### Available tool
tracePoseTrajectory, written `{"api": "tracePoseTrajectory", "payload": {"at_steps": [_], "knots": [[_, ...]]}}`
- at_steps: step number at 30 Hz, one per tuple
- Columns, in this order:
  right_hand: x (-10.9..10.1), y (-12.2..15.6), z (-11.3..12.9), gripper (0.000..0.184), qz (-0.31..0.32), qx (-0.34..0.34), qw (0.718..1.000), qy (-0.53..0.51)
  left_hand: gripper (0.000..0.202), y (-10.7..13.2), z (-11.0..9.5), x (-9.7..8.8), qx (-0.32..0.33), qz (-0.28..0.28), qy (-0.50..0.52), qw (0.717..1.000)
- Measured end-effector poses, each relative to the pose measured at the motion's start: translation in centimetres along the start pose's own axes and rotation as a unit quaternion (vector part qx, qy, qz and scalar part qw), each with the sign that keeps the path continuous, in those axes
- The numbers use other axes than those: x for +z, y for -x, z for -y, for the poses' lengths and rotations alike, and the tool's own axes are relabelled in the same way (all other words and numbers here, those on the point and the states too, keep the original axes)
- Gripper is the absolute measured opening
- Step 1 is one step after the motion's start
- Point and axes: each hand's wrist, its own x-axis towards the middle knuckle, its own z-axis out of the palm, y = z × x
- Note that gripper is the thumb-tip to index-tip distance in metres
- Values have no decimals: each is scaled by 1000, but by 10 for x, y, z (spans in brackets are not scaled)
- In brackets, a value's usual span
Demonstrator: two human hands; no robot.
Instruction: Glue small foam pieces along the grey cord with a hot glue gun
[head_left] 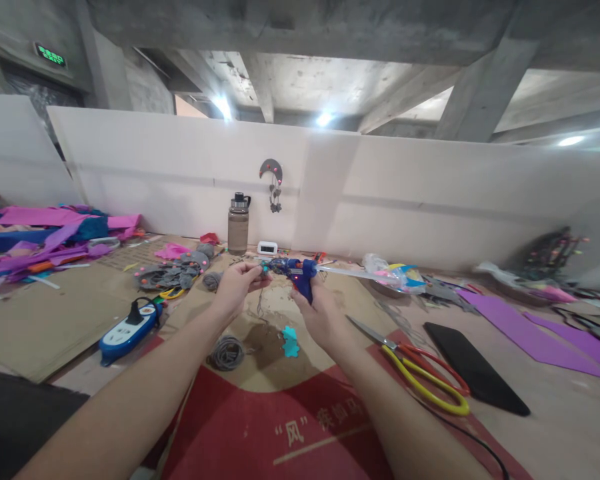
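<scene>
My right hand (319,308) grips a blue hot glue gun (303,273), a long clear glue stick (353,272) jutting from its back end. The gun's nozzle points left, at the fingertips of my left hand (240,287). Those fingers are pinched round a small piece with a teal spot; its kind is too small to make out. Beneath my hands, two teal felt flower shapes (291,341) lie on the cardboard. A coil of grey cord (227,353) rests close to my left forearm.
Scissors (415,373) with red and yellow handles and a black phone-like slab (475,367) lie at right. A blue-white power strip (130,331) sits left. Farther back stand a bottle (239,227) and a white digital clock (267,248). Felt scraps (55,230) pile up at left.
</scene>
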Motion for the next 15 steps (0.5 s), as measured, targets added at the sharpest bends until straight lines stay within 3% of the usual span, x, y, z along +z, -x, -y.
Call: {"api": "tracePoseTrajectory", "payload": {"at_steps": [9,15], "knots": [[0,-1,-2,28,-3,11,1000,8,20,0,-2,0,1,-6,1,1000],[-1,0,1,36,-3,2,1000,0,21,1,-2,1,1,3,0,1000]]}}
